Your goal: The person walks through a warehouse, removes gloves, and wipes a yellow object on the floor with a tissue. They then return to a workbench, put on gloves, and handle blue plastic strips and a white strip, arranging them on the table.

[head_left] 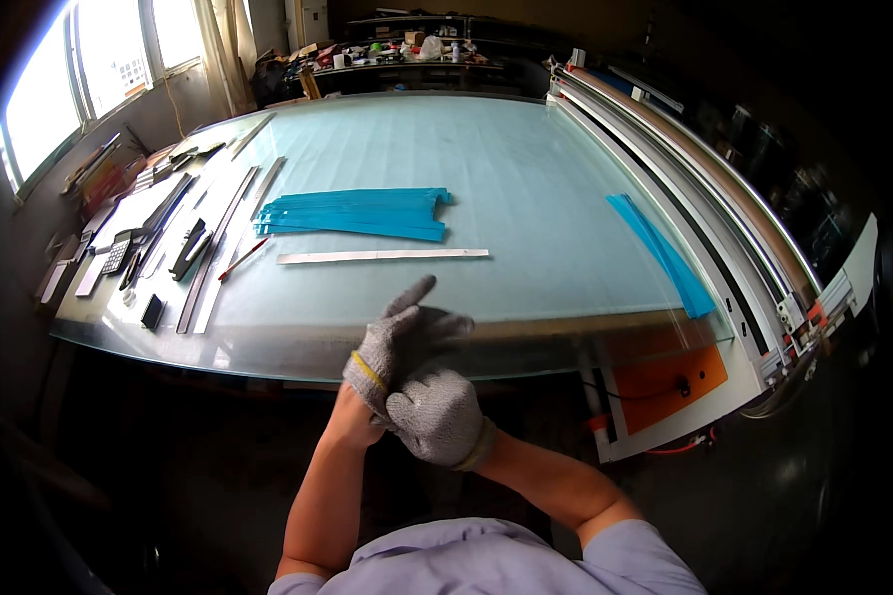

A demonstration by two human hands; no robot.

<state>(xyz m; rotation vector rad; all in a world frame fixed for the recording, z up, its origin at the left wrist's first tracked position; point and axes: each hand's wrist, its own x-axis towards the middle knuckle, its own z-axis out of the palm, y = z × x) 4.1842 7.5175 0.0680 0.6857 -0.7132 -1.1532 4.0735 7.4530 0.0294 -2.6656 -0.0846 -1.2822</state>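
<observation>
Both hands wear grey knitted work gloves and meet in front of me at the near edge of the glass-topped table. My left hand is open, its fingers stretched out toward the table and slightly blurred. A yellow band runs round the cuff of its glove. My right hand is closed, its fingers gripping the lower edge of the left glove by the wrist. Beyond the hands lies a pale flat strip, with a stack of blue strips behind it.
More blue strips lie at the right, beside a long rail machine. On the left are a stapler, a calculator, a red pencil-like stick, a small black block and long straight bars. A cluttered shelf stands behind.
</observation>
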